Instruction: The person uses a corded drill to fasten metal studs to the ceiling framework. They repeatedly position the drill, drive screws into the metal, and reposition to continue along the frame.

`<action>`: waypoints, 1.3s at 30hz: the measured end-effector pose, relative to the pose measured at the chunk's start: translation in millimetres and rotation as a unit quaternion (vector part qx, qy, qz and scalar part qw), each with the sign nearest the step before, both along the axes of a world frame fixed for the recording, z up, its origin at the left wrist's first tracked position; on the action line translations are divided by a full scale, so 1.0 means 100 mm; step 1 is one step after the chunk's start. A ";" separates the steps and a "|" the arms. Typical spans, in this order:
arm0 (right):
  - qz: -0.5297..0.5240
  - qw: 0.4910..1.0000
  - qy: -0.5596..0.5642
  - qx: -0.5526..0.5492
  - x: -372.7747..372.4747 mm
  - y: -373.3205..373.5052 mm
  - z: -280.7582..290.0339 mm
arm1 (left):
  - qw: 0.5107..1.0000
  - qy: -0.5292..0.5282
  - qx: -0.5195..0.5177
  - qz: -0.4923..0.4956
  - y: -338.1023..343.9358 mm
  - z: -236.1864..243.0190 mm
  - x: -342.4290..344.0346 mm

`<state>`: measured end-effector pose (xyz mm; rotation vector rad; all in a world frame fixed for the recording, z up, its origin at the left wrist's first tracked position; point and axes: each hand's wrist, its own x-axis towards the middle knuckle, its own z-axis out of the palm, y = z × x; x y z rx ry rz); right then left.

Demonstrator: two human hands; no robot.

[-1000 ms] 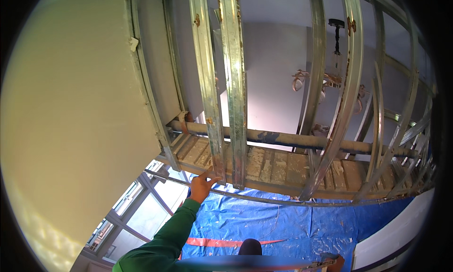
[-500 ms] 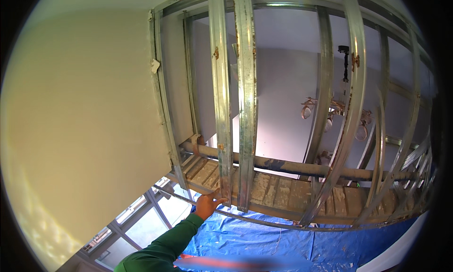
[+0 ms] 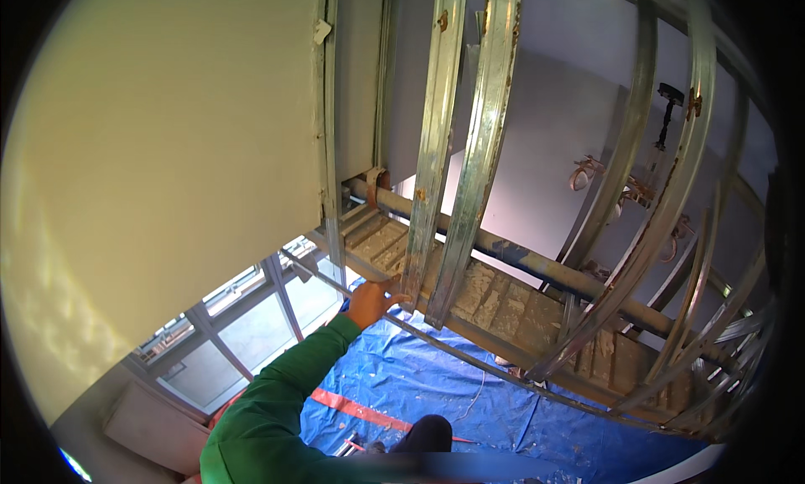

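At the foot of the galvanized stud (image 3: 433, 140), the left-hand one of a close pair, I see the left hand (image 3: 367, 304) in a green sleeve (image 3: 272, 408), its thumb stretched toward the metal; the other fingers are partly hidden, and I cannot tell whether they grip it. The stud stands against a dusty ribbed ledge (image 3: 478, 291). Just right of it I have the second stud (image 3: 482, 148); behind it runs a pipe (image 3: 549, 271). Left of it spreads a cream wall panel (image 3: 184, 148); below it, a blue tarp (image 3: 436, 392). I cannot tell how the right hand's fingers are.
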<state>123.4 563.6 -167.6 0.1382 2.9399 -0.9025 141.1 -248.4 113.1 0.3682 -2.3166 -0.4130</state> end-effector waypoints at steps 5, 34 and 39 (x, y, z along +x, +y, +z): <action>0.003 0.989 -0.019 -0.146 0.06 -0.03 0.18 | 0.999 -0.012 0.052 -0.005 0.05 0.01 0.04; 0.018 1.000 -0.016 0.008 -0.12 -0.12 0.41 | 0.996 0.007 0.089 0.015 0.06 0.03 0.01; 0.007 0.997 -0.027 0.075 -0.05 -0.30 0.66 | 0.997 0.010 0.073 0.004 -0.03 -0.06 -0.04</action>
